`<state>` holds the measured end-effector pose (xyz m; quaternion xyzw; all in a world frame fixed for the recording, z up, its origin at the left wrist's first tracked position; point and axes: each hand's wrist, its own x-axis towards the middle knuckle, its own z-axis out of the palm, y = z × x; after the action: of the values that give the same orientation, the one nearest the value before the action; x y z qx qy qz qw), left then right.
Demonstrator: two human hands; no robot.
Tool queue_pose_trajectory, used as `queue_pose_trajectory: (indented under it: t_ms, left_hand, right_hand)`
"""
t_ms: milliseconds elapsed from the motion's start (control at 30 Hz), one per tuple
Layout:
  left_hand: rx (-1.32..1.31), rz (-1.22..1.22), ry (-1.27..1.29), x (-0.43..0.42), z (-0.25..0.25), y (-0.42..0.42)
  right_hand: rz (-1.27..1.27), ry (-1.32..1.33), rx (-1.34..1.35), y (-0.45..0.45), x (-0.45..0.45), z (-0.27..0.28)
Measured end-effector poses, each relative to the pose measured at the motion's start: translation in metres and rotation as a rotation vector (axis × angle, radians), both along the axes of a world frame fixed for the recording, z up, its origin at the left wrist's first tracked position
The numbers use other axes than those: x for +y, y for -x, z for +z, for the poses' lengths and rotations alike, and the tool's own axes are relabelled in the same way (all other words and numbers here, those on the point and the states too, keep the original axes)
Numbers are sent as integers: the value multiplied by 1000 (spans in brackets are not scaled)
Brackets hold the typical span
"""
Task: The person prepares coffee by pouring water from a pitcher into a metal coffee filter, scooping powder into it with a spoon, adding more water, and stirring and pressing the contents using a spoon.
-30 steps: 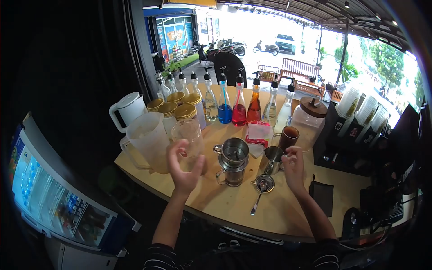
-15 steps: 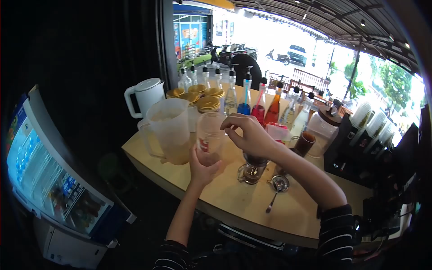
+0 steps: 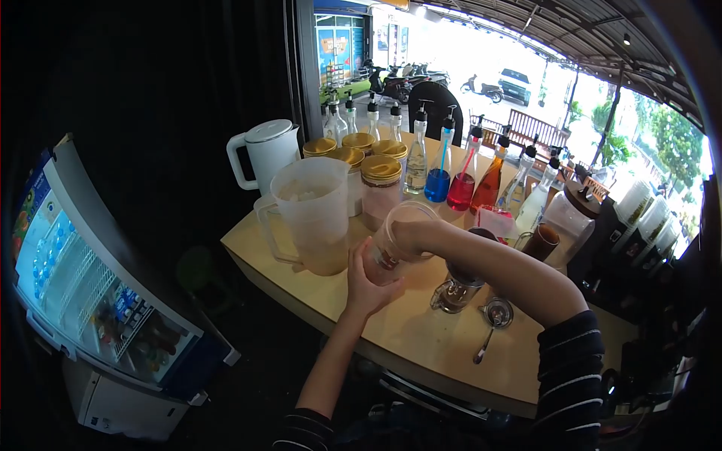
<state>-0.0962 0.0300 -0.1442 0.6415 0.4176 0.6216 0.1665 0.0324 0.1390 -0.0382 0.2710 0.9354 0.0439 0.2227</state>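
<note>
A clear plastic cup (image 3: 382,259) with a red print is in my left hand (image 3: 370,286), whose fingers wrap around its lower side. The cup tilts, with its round mouth toward the right. My right hand (image 3: 412,239) reaches into that mouth, and its fingers are hidden by the cup wall and the hand itself. Left of the cup stands a large translucent pitcher (image 3: 308,218) with pale contents. Behind the cup is a jar with a gold lid (image 3: 381,192). Under my right forearm is a glass mug (image 3: 455,295), with a dark-topped piece on it partly hidden.
A small metal strainer (image 3: 497,312) with a handle lies on the wooden counter (image 3: 421,342). Several pump bottles, one with blue syrup (image 3: 437,184), line the back. A white kettle (image 3: 269,154) stands at left. Stacked cups (image 3: 639,214) are at right, a lit fridge (image 3: 90,278) far left.
My right hand has gone from above the cup's rim down into its mouth. The cup has tipped toward the right hand. The whole view has shifted slightly.
</note>
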Motion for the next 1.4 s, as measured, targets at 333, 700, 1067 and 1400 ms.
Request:
queue_pose_trajectory:
  t_ms: [333,700,1067,1400]
  left_hand:
    - [49,15,-77,2,0,-1]
    - [27,-3,-75,-2,3,-2]
    - [14,-12,-51,-1,3,-1]
    - [2,-9,-45,-1,2,-3]
  right_hand:
    - [154,-126,33,-23,-15,15]
    - [198,-70,91,-8,-42,38]
    - [48,35,45,0,-51,55]
    - [-131,206,275,-12,-72,90]
